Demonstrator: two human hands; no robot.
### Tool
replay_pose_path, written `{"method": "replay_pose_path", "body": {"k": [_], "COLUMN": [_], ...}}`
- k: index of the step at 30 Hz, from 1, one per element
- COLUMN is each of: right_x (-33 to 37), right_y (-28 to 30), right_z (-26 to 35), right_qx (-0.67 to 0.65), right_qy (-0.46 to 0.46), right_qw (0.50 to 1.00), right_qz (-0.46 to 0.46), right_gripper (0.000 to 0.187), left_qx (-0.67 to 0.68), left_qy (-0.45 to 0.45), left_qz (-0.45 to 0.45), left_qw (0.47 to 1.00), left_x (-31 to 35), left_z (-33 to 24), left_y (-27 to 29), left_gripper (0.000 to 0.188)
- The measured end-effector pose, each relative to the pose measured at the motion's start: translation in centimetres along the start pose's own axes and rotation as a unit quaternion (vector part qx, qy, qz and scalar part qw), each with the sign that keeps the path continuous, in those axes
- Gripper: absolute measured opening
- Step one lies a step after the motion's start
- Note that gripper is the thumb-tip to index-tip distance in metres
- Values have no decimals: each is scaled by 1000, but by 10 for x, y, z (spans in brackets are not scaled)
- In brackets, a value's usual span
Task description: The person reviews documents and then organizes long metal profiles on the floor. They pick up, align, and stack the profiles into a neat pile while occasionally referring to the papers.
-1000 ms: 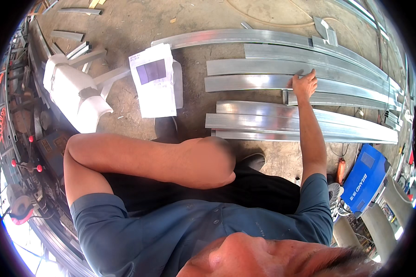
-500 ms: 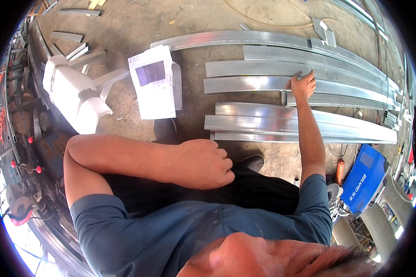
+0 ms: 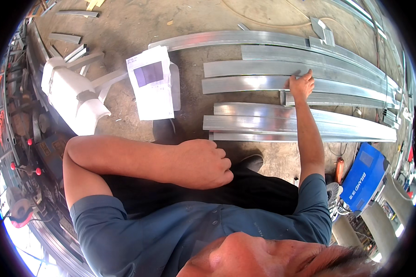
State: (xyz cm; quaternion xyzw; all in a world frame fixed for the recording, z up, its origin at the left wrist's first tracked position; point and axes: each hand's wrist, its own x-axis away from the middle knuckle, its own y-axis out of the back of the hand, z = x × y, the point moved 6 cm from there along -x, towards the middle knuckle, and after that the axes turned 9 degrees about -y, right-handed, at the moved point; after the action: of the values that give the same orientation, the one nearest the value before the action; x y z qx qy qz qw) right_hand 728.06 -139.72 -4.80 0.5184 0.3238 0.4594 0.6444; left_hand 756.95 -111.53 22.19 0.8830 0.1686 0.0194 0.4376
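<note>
Galvanised steel channels (image 3: 282,122), silvery and long, lie in rows on the concrete floor (image 3: 125,27) ahead of me, running off to the right. At far left I see a white moulded machine part (image 3: 71,94), and beside it a white box with a dark printed panel (image 3: 150,83). My left hand (image 3: 203,164) is curled into a loose fist, holding nothing, and rests over my dark trousers, with the forearm folded across my lap. Further right, my right hand (image 3: 302,84) reaches out with its fingers lightly spread and lies flat on one bright steel strip (image 3: 249,84) in the upper rows; it presses rather than grips. At far right a blue welding machine (image 3: 364,177) stands on the floor, near my right elbow.
</note>
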Motion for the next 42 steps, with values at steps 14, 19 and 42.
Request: {"method": "replay_pose_path", "body": {"k": [14, 19, 42], "right_x": [-1, 1, 1], "right_y": [0, 2, 3], "right_z": [-2, -2, 0], "right_qx": [-2, -6, -11], "right_qy": [-3, -2, -8], "right_qw": [1000, 1000, 1000], "right_qz": [10, 3, 18], "right_gripper": [93, 91, 94], "left_qx": [-4, -6, 6], "left_qy": [-4, -8, 0], "left_qz": [7, 10, 99], "left_qw": [1000, 1000, 995], "left_x": [-3, -5, -13], "left_z": [2, 2, 4], "left_y": [-2, -1, -3], "left_gripper": [14, 16, 16]}}
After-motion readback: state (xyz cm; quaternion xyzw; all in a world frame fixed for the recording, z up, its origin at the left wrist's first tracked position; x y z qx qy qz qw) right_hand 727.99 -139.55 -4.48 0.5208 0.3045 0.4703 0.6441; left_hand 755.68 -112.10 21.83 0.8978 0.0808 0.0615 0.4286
